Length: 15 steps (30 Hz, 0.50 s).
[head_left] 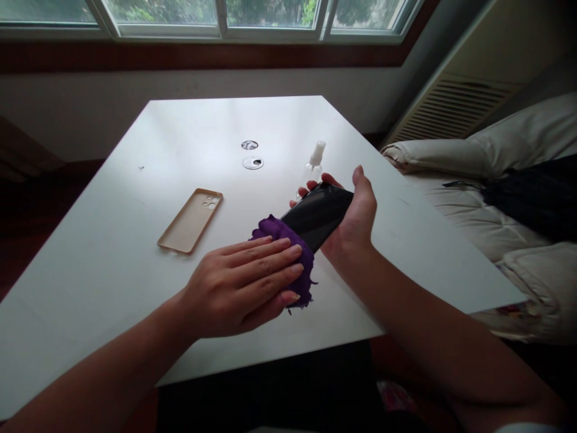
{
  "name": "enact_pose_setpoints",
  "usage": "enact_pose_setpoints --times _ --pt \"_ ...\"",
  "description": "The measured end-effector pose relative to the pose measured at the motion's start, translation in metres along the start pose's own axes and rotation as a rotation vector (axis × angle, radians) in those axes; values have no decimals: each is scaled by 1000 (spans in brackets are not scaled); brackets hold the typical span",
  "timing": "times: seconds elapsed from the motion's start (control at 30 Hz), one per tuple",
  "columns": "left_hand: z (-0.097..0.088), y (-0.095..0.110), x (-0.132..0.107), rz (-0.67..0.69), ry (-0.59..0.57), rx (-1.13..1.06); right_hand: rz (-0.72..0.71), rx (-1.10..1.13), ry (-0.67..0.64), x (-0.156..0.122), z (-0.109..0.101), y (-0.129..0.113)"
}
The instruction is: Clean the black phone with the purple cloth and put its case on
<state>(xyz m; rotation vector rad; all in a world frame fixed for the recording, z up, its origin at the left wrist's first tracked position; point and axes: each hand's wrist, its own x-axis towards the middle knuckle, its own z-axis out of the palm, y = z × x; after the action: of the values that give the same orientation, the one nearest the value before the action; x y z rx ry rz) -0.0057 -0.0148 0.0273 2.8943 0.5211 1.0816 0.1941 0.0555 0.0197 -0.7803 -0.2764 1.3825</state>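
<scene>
In the head view, the right hand (pixel 356 225) holds the black phone (pixel 321 211) above the white table (pixel 108 294), fingers curled around its far edge and thumb raised. The left hand (pixel 232 285) lays straight fingers over the purple cloth (pixel 280 228), which covers the phone's near left end — whether it also grips the cloth cannot be told. The phone case (pixel 190 221) is off, lying to the left. The wiping looks to be midway — the far right part of the glossy face is uncovered. A spray bottle (pixel 317 155) stands beyond the right hand.
</scene>
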Motion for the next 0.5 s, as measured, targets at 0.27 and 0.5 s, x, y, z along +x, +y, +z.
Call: enact_pose_setpoints --times 0.27,0.5 --pt "0 -4 -2 -95 54 9 39 16 -21 -2 1 -3" --pt "0 -6 -1 -146 74 -7 79 23 -19 -6 4 -3"
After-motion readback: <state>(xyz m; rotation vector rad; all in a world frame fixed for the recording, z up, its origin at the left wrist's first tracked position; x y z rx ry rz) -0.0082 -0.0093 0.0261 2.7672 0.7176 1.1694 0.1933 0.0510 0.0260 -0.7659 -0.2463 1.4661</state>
